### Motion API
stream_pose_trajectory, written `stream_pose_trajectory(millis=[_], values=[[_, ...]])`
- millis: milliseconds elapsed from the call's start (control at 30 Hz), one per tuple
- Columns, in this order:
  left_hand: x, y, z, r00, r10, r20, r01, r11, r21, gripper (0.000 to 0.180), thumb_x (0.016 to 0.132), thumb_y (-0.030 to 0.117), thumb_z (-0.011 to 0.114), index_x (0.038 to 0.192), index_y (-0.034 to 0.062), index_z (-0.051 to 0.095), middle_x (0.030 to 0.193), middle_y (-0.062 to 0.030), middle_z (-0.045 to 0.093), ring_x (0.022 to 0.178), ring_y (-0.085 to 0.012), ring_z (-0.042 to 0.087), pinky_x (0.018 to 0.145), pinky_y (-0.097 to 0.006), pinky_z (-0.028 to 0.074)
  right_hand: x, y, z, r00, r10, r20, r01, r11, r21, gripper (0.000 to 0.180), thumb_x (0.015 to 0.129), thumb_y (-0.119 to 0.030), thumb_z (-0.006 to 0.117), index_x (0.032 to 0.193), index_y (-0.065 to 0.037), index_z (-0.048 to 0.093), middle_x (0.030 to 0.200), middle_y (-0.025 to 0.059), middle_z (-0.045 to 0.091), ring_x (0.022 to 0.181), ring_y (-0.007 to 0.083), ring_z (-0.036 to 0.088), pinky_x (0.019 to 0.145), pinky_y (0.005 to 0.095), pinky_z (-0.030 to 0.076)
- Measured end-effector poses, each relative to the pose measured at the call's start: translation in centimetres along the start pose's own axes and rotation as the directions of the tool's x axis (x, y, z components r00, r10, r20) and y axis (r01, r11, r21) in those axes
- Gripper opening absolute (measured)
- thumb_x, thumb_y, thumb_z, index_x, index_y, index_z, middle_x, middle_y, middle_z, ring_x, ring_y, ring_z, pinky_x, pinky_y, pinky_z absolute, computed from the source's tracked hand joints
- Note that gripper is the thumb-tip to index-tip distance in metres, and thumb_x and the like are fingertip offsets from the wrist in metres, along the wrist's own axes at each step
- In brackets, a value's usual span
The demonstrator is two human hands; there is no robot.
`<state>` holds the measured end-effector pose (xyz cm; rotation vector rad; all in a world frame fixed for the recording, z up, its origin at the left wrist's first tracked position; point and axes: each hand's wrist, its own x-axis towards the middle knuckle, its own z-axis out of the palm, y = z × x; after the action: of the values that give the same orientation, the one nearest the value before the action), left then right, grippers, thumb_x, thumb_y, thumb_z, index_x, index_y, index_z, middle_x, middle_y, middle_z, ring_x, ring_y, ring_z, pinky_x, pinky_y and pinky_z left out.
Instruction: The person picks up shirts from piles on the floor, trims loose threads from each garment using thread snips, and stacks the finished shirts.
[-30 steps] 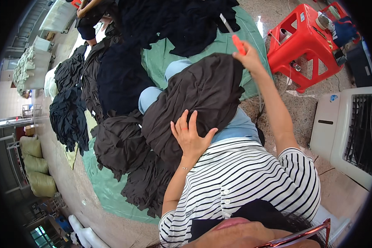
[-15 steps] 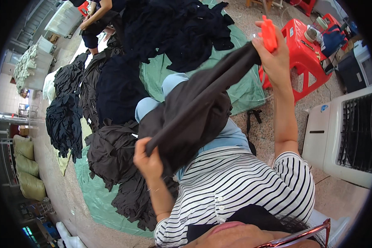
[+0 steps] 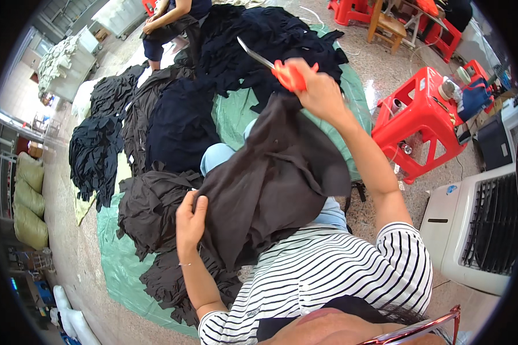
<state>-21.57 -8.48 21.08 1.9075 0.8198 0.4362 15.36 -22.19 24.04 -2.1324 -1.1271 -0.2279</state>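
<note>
A dark brown garment (image 3: 270,184) is held spread over the lap between the two hands; its upper end is gathered at the right hand (image 3: 322,92), which is raised well above the knees, and its lower left edge is pinched in the left hand (image 3: 190,221), whose fingers are closed over the fold. The right hand is also closed around the orange handles of a pair of scissors (image 3: 276,68), the blades pointing up and away to the left, clear of the cloth.

Several things could go wrong, as a judgement from how things stand; with cloth and scissors sharing one grip, the fabric could slide out of the right hand, or the blades could nick the garment or the fingers if the grip is shifted; the loose folds hanging between the hands could hide a seam or thread, so that the wrong layer might be cut; the raised blades could also swing toward the face if the arm is drawn back.

Dark heaps of garments (image 3: 172,121) are piled on a green tarpaulin (image 3: 118,253) spread on the floor ahead; a red plastic stool (image 3: 423,123) stands to the right, near a white fan unit (image 3: 483,230); another person (image 3: 172,20) is seated at the far end of the piles.
</note>
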Motion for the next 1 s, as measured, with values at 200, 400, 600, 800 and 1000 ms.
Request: stream_pose_trajectory(millis=[200, 400, 600, 800, 1000], values=[[-3.9, -7.6, 3.7, 0.957, -0.217, -0.191, 0.248, 0.955, 0.161, 0.084, 0.083, 0.048, 0.074, 0.146, 0.0060, 0.039, 0.142, -0.0214, 0.049, 0.128, -0.0386, 0.050, 0.105, -0.041, 0.040, -10.1, 4.9, 2.8, 0.936, 0.281, 0.212, -0.306, 0.947, 0.094, 0.050, 0.088, -0.019, 0.069, 0.134, -0.019, 0.050, 0.106, 0.0223, 0.067, 0.095, 0.0446, 0.064, 0.077, 0.0457, 0.052], [-7.3, -9.5, 2.6, 0.912, -0.350, -0.213, 0.330, 0.936, -0.123, 0.073, 0.074, 0.021, 0.085, 0.133, -0.0024, 0.049, 0.125, -0.0127, 0.057, 0.114, -0.0224, 0.055, 0.101, -0.032, 0.041, -16.1, 4.3, 2.1, 0.883, 0.360, 0.301, -0.462, 0.779, 0.424, 0.089, 0.062, -0.030, 0.092, 0.138, -0.013, 0.049, 0.120, 0.0128, 0.066, 0.110, 0.0265, 0.064, 0.095, 0.0354, 0.049], [-7.5, -8.8, 4.4, 0.850, -0.241, -0.468, 0.164, 0.966, -0.199, 0.027, 0.086, 0.007, 0.073, 0.107, -0.0048, 0.061, 0.093, -0.0009, 0.062, 0.086, -0.0089, 0.054, 0.079, -0.024, 0.044, -17.4, 0.4, 0.8, 0.928, 0.230, 0.292, -0.317, 0.901, 0.298, 0.088, 0.068, -0.024, 0.089, 0.144, -0.019, 0.045, 0.110, 0.0136, 0.071, 0.098, 0.0339, 0.069, 0.083, 0.0370, 0.054], [-6.1, -6.7, 0.6, 0.893, -0.241, -0.380, 0.210, 0.970, -0.122, 0.024, 0.084, 0.012, 0.077, 0.090, -0.0033, 0.060, 0.075, 0.0035, 0.056, 0.070, -0.0054, 0.047, 0.063, -0.023, 0.040, -16.7, 1.8, 0.2, 0.947, 0.260, 0.186, -0.303, 0.917, 0.261, 0.056, 0.077, -0.002, 0.071, 0.129, -0.016, 0.054, 0.100, 0.0169, 0.069, 0.089, 0.0364, 0.070, 0.074, 0.0380, 0.055], [-3.9, -6.3, -1.1, 0.985, 0.003, -0.172, 0.097, 0.817, 0.569, 0.074, 0.070, 0.034, 0.085, 0.133, 0.0075, 0.056, 0.141, -0.0182, 0.046, 0.128, -0.0373, 0.045, 0.105, -0.043, 0.039, -16.2, 4.6, -2.4, 0.867, 0.368, 0.336, -0.346, 0.930, -0.127, 0.062, 0.086, -0.028, 0.073, 0.142, -0.021, 0.046, 0.093, 0.0213, 0.069, 0.085, 0.0431, 0.066, 0.069, 0.0477, 0.051]])
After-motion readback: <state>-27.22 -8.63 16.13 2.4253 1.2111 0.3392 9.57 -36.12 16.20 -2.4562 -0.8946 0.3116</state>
